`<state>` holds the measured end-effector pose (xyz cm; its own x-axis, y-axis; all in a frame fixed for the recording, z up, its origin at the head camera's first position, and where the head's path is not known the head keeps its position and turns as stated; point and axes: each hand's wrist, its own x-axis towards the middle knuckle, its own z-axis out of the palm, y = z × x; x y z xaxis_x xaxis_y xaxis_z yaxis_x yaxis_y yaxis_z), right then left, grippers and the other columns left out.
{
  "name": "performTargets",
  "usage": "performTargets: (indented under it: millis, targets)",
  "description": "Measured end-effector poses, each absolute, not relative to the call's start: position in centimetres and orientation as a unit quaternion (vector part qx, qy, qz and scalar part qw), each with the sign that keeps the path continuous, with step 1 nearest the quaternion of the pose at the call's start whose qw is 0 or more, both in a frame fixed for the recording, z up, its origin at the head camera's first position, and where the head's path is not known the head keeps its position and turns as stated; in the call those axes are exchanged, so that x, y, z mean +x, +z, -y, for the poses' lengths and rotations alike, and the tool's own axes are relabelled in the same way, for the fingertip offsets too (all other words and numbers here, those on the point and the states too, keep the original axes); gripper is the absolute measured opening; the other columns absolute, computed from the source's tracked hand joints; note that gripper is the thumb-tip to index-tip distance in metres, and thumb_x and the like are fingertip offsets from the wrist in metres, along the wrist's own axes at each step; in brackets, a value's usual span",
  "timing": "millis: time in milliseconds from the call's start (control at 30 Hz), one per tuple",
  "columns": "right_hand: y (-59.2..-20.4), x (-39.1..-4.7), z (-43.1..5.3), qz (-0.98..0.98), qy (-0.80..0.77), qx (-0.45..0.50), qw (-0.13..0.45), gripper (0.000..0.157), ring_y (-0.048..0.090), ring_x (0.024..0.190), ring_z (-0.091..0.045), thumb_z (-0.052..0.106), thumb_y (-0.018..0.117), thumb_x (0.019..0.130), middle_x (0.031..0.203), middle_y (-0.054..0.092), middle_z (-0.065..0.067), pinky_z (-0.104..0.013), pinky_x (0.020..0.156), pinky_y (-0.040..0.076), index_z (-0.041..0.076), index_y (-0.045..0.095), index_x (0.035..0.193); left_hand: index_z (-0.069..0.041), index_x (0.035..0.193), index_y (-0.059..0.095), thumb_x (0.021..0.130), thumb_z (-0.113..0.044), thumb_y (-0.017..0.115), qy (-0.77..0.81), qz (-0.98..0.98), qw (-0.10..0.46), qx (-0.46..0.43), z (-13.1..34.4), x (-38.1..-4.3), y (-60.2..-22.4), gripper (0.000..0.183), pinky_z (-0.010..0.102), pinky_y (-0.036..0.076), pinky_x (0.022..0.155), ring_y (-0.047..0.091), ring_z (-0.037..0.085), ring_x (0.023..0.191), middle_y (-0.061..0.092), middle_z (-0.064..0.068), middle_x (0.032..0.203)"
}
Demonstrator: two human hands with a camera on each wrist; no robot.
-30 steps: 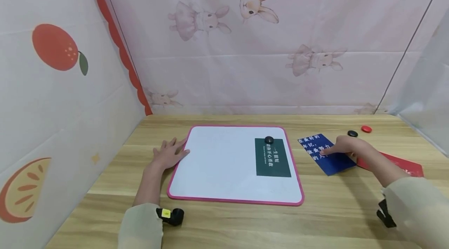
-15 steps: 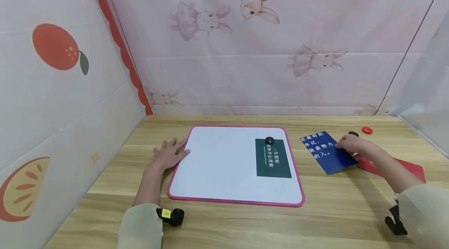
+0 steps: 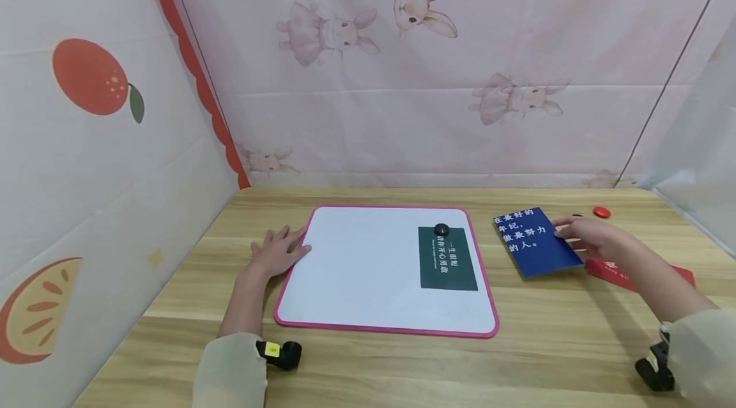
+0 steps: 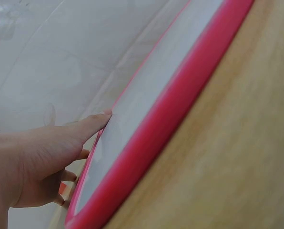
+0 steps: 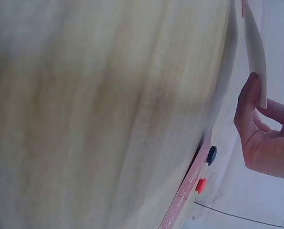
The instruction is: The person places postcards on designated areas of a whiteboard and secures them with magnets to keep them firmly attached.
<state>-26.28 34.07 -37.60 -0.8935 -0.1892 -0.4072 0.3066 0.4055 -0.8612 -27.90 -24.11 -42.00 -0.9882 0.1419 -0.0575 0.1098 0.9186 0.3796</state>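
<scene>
My right hand point(image 3: 595, 239) pinches the right edge of a blue card point(image 3: 531, 248) with white Chinese characters. In the right wrist view the card's pale back point(image 5: 256, 55) shows between thumb and fingers, raised off the table. On the left, my left hand point(image 3: 277, 256) rests at the side of a pink-framed whiteboard point(image 3: 351, 267). Its thumb lies on the frame, the fingers spread on the table beside it. A dark green card point(image 3: 448, 274) lies on the board's right part, with a round black magnet point(image 3: 441, 230) on its top edge.
A red card point(image 3: 683, 276) lies partly hidden beneath my right forearm. Behind that hand are a red round magnet point(image 3: 601, 212) and a black magnet point(image 5: 211, 155), mostly hidden in the head view. Fabric-covered walls point(image 3: 368, 133) enclose the wooden table point(image 3: 402, 370).
My right hand has shifted its grip to the blue card's right edge and lifted the card, turning it slightly. The left hand and whiteboard have stayed put.
</scene>
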Motion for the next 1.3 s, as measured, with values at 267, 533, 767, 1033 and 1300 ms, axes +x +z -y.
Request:
performTargets:
  millis: [267, 533, 767, 1033, 1300]
  targets:
    - [-37.2, -26.0, -32.8, -0.789, -0.566, 0.032, 0.236, 0.056, 0.058, 0.086, -0.015, 0.011, 0.041, 0.096, 0.115, 0.047, -0.013, -0.035, 0.082, 0.049, -0.01, 0.012, 0.139, -0.016, 0.146, 0.025, 0.093, -0.049, 0.043, 0.193, -0.978, 0.044, 0.06, 24.1, -27.9, -42.0, 0.065, 0.068, -0.008, 0.095, -0.004, 0.05, 0.131, 0.011, 0.027, 0.147]
    - [-37.1, -26.1, -31.4, -0.75, -0.615, 0.032, 0.24, 0.053, 0.061, 0.084, -0.016, 0.009, 0.043, 0.096, 0.096, 0.055, 0.002, -0.034, 0.08, 0.05, -0.008, 0.019, 0.139, -0.017, 0.146, 0.025, 0.092, -0.051, 0.042, 0.191, -0.979, 0.047, 0.057, 24.2, -28.0, -42.0, 0.066, 0.067, -0.009, 0.095, -0.004, 0.05, 0.131, 0.011, 0.026, 0.148]
    - [-37.3, -26.2, -30.4, -0.739, -0.627, 0.018, 0.245, 0.047, 0.06, 0.085, -0.016, 0.01, 0.043, 0.096, 0.093, 0.058, 0.003, -0.034, 0.081, 0.05, -0.004, 0.025, 0.136, -0.017, 0.146, 0.025, 0.092, -0.052, 0.042, 0.191, -0.979, 0.042, 0.06, 24.3, -28.0, -42.2, 0.066, 0.067, -0.008, 0.095, -0.004, 0.05, 0.131, 0.011, 0.026, 0.148]
    - [-37.3, -26.1, -29.1, -0.724, -0.644, 0.011, 0.246, 0.048, 0.06, 0.086, -0.016, 0.008, 0.044, 0.095, 0.094, 0.059, 0.001, -0.034, 0.082, 0.049, -0.006, 0.024, 0.136, -0.017, 0.146, 0.025, 0.092, -0.052, 0.042, 0.19, -0.979, 0.043, 0.062, 24.2, -27.9, -42.0, 0.066, 0.068, -0.008, 0.095, -0.004, 0.05, 0.131, 0.011, 0.026, 0.148]
    - [-37.0, -26.0, -27.4, -0.719, -0.647, 0.005, 0.253, 0.059, 0.059, 0.09, -0.016, 0.008, 0.039, 0.096, 0.097, 0.058, 0.0, -0.034, 0.085, 0.047, -0.008, 0.006, 0.143, -0.016, 0.146, 0.026, 0.093, -0.05, 0.042, 0.189, -0.979, 0.041, 0.062, 24.1, -27.7, -41.9, 0.065, 0.068, -0.007, 0.095, -0.003, 0.051, 0.13, 0.012, 0.027, 0.147]
